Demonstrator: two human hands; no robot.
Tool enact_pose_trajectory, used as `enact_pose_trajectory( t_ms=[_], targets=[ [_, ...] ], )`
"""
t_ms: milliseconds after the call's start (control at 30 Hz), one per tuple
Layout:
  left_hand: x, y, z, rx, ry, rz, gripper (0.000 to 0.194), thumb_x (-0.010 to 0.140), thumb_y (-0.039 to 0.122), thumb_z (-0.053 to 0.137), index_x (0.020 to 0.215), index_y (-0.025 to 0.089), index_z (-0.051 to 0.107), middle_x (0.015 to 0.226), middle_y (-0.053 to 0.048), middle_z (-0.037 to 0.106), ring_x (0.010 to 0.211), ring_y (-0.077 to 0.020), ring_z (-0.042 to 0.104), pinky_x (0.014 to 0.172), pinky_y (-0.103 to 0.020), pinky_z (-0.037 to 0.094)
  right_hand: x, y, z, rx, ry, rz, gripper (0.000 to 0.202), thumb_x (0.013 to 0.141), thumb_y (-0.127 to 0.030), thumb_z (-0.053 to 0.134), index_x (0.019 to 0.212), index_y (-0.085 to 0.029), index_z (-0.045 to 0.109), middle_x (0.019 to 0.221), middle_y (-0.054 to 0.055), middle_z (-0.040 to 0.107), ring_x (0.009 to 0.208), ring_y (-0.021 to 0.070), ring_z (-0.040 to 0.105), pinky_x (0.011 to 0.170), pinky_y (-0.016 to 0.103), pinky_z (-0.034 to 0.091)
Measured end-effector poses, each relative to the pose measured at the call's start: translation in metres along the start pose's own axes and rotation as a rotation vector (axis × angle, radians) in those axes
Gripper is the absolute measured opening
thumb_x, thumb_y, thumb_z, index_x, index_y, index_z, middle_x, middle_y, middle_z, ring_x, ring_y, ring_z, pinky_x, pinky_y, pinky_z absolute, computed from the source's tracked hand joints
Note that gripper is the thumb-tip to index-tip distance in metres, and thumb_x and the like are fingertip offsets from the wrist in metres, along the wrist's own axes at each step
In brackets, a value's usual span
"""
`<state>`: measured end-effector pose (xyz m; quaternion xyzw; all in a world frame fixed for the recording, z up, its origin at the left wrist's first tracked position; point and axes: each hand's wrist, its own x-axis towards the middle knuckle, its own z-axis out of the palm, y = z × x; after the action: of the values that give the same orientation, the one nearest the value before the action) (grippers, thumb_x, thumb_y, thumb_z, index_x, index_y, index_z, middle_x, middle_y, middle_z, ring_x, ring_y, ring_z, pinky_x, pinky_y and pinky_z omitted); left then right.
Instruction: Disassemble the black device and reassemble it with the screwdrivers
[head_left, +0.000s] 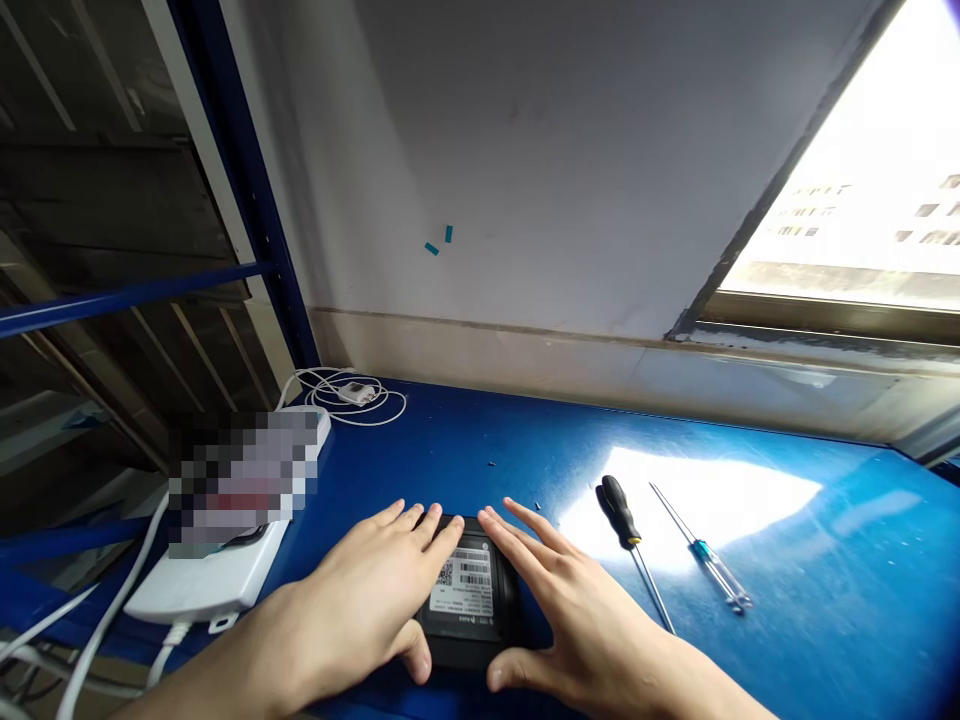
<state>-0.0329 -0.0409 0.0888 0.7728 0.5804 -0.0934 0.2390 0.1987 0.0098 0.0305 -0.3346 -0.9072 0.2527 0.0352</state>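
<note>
Plainly, both hands were spread over a black boxy device (506, 605) that lay flat near the front edge of a blue tabletop (450, 430), its printed label (461, 590) facing up. The left hand (367, 570) rested its fingertips along the far left part of the case, and the right hand (592, 600) reached its own to the far right corner. The fingers of both were long and loosely fanned, the thumbs held away near the front corners — nothing was gripped, and how firmly either pressed, I cannot tell.

The case looked like stiff plastic, probably fairly light and not very fragile, though its smooth faces might have slid a little on the glossy top. The side walls seemed the best hold, one hand at each, with the label left uncovered.

Two small dark screws (491, 463) (538, 506) lay beyond it. To the right were a black-handled screwdriver (617, 512) and a clear-handled screwdriver (724, 575); to the left, a white power strip (199, 585) — with a coiled white cable (390, 422) behind.
</note>
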Motion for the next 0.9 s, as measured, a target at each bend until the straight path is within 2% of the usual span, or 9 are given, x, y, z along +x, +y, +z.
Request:
enact_pose_trajectory(
  t_ms=[200,300,367,433,533,600,700,767,900],
  targets=[
    [0.001,-0.005,0.009,-0.106,0.124,0.057,0.098,0.070,0.020,0.094,0.158,0.026,0.052,0.167,-0.015,0.038,0.156,-0.0397,0.036,0.130,-0.051,0.032,0.001,0.014,0.008,-0.065,0.118,-0.101,0.123,0.073,-0.082,0.077,0.168,-0.018,0.032,0.167,0.017,0.045,0.163,0.0443,0.023,0.126,0.064,0.041],
    [0.002,-0.003,0.006,-0.093,0.098,0.024,0.102,0.068,0.021,0.096,0.159,0.023,0.051,0.167,-0.019,0.038,0.156,-0.0414,0.035,0.129,-0.053,0.032,0.004,0.030,0.002,-0.175,0.398,-0.140,0.087,0.091,-0.068,0.070,0.159,-0.017,0.050,0.156,0.019,0.059,0.153,0.0434,0.045,0.118,0.065,0.049],
    [0.002,-0.002,0.002,-0.106,0.075,0.005,0.105,0.068,0.022,0.095,0.161,0.023,0.048,0.168,-0.018,0.036,0.158,-0.0402,0.033,0.129,-0.052,0.031,0.004,0.045,-0.009,-0.236,0.644,-0.052,0.062,0.103,-0.054,0.060,0.152,-0.016,0.057,0.141,0.020,0.070,0.135,0.0399,0.063,0.105,0.062,0.059],
    [0.001,-0.004,0.001,-0.152,0.066,-0.005,0.107,0.068,0.025,0.094,0.163,0.026,0.044,0.170,-0.014,0.034,0.159,-0.0387,0.031,0.130,-0.051,0.030,0.001,0.061,-0.022,-0.315,0.777,0.116,0.056,0.105,-0.052,0.055,0.146,-0.015,0.061,0.129,0.021,0.073,0.120,0.0397,0.069,0.094,0.060,0.062],
    [-0.001,-0.015,0.008,-0.211,0.082,-0.009,0.106,0.069,0.031,0.091,0.163,0.027,0.043,0.172,-0.009,0.034,0.161,-0.0368,0.029,0.131,-0.052,0.028,-0.007,0.085,-0.036,-0.351,0.735,0.436,0.055,0.104,-0.050,0.057,0.143,-0.011,0.063,0.124,0.025,0.072,0.109,0.0434,0.072,0.081,0.057,0.062],
    [-0.003,-0.026,0.018,-0.251,0.100,-0.031,0.106,0.070,0.035,0.090,0.165,0.028,0.041,0.174,-0.008,0.031,0.162,-0.0370,0.027,0.133,-0.054,0.025,-0.012,0.098,-0.039,-0.267,0.640,0.518,0.052,0.101,-0.048,0.061,0.137,-0.010,0.066,0.109,0.023,0.075,0.095,0.0417,0.076,0.075,0.054,0.062],
    [-0.004,-0.042,0.039,-0.283,0.135,0.017,0.102,0.078,0.037,0.083,0.167,0.030,0.035,0.177,-0.004,0.025,0.163,-0.0342,0.025,0.133,-0.055,0.024,-0.013,0.109,-0.037,-0.172,0.615,0.496,0.039,0.093,-0.035,0.072,0.125,-0.012,0.073,0.094,0.016,0.077,0.090,0.0375,0.077,0.075,0.048,0.062],
    [-0.006,-0.049,0.051,-0.292,0.159,0.028,0.102,0.079,0.036,0.081,0.168,0.032,0.032,0.177,-0.003,0.024,0.163,-0.0339,0.025,0.133,-0.056,0.024,-0.010,0.108,-0.037,-0.104,0.645,0.445,0.037,0.093,-0.031,0.071,0.127,-0.015,0.072,0.095,0.013,0.077,0.088,0.0324,0.077,0.078,0.045,0.063],
    [-0.010,-0.053,0.065,-0.312,0.208,0.069,0.101,0.077,0.032,0.084,0.166,0.038,0.036,0.177,-0.001,0.026,0.162,-0.0358,0.027,0.132,-0.057,0.026,-0.005,0.090,-0.039,0.129,0.821,0.280,0.050,0.109,-0.047,0.044,0.150,-0.020,0.052,0.106,0.009,0.075,0.073,0.0195,0.077,0.073,0.038,0.065]
  ],
)
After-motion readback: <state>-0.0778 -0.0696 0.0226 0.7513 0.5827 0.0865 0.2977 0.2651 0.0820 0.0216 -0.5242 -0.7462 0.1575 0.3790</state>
